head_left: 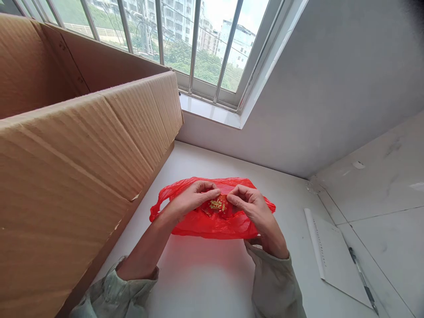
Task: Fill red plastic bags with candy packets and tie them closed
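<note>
A small red packet (pixel 218 205) with gold characters printed on it is held over a thin red plastic bag (pixel 208 227). My left hand (pixel 196 196) pinches the packet's upper left edge between thumb and index finger. From the other side, my right hand (pixel 249 202) pinches its upper right edge the same way. The fingertips of both hands are close together. The bag lies spread open on the white table (pixel 205 269), and one handle loops out at its left. Other red and gold pieces seem to lie under the packet, but I cannot make out how many.
A large open cardboard box (pixel 86 176) stands close on the left, rising above the table. At the right lie a white notebook (pixel 339 254) and a black-ended pen (pixel 363 279), beside the tiled wall (pixel 387 234). A barred window (pixel 212 75) is behind the table.
</note>
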Tool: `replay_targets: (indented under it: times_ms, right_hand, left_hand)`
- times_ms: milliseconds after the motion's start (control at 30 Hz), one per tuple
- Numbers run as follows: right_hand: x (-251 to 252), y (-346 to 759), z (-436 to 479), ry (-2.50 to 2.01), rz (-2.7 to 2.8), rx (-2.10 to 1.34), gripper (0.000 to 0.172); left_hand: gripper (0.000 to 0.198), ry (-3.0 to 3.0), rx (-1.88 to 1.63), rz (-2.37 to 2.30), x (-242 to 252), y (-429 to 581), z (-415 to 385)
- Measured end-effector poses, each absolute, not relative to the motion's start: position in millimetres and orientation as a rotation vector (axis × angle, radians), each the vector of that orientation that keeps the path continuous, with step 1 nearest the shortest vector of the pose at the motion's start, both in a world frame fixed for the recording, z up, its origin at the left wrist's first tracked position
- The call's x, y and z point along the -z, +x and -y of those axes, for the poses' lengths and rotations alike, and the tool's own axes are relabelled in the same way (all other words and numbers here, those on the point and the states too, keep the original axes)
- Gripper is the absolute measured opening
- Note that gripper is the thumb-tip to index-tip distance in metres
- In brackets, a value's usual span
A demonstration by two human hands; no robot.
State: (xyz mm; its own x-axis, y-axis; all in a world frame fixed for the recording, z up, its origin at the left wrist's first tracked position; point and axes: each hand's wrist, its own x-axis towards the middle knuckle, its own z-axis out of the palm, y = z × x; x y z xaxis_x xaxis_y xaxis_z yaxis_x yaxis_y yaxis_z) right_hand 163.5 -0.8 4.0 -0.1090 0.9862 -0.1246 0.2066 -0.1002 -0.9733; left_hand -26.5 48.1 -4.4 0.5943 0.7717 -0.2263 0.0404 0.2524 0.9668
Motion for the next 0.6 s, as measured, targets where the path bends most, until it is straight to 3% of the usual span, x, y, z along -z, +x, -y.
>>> replay_targets:
  times_ms: [600]
  right_hand:
    - [-0.8,156.9,-1.1,-1.391,1.399,-1.312,0.023]
  left_hand:
    - [0.023,1.272,-0.574,-0.683,9.0,-32.8,-52.2]
